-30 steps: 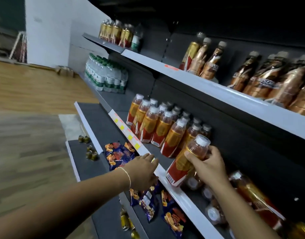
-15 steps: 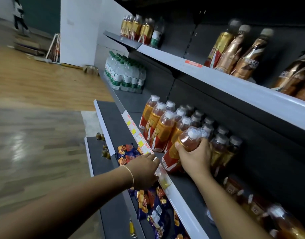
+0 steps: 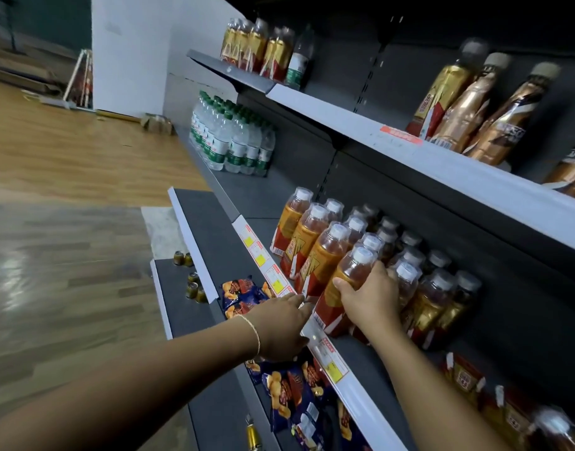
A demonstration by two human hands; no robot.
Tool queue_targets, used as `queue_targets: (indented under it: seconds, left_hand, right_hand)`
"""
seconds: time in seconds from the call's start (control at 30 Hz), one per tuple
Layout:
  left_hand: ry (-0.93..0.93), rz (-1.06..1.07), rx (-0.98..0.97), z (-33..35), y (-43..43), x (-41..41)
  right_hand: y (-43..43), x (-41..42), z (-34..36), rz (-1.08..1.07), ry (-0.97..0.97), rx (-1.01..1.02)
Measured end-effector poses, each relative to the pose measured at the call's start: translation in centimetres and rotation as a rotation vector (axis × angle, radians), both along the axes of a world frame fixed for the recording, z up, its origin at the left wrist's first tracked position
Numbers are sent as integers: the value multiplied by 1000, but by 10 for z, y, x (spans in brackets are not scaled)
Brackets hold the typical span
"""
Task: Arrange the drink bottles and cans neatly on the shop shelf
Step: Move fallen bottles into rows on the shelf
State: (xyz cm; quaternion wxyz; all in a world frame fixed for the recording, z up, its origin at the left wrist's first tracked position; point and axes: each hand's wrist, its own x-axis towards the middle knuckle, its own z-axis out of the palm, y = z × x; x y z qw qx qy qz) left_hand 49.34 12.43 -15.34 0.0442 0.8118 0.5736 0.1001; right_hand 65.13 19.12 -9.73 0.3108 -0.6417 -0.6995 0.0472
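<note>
The right hand [image 3: 367, 301] gripped a white-capped clear plastic bottle of orange drink [image 3: 356, 268] at the front edge of the grey shelf [image 3: 361, 356]; the left hand [image 3: 279, 323] rested flat-fingered there. A shove could topple neighbouring bottles [image 3: 312, 236].

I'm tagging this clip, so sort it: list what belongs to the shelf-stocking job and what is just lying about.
Job: right hand, gripping a bottle; row of orange bottles; water bottles; gold bottles; small cans.
Lying about: snack packets; cardboard on the floor.
</note>
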Motion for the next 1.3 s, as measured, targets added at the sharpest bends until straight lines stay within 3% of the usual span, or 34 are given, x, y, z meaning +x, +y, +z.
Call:
queue_targets:
  seconds: [0.13,0.3,0.47,0.63,0.93,1.13,1.3]
  left_hand:
    - [10,-68,-1,2,-4,2]
    - [-99,-214,67,-1,-11,20]
    - [-197,-367,140,-4,-20,64]
    - [-295,-548,154,6,-36,132]
    - [-206,-785,235,41,-86,297]
    - [-174,-927,243,55,-143,411]
    - [-116,-1015,253,58,-181,492]
  right_hand:
    - [-7,5,1,6,-9,2]
    - [-35,42,-9,51,340,-28]
    - [-89,114,-27,-97,411,-9]
    - [-161,208,-11,-320,236,42]
    - [-292,344,15,-570,157,-9]
    - [-373,431,22,-659,-58,78]
    - [-421,492,20,-736,-469,290]
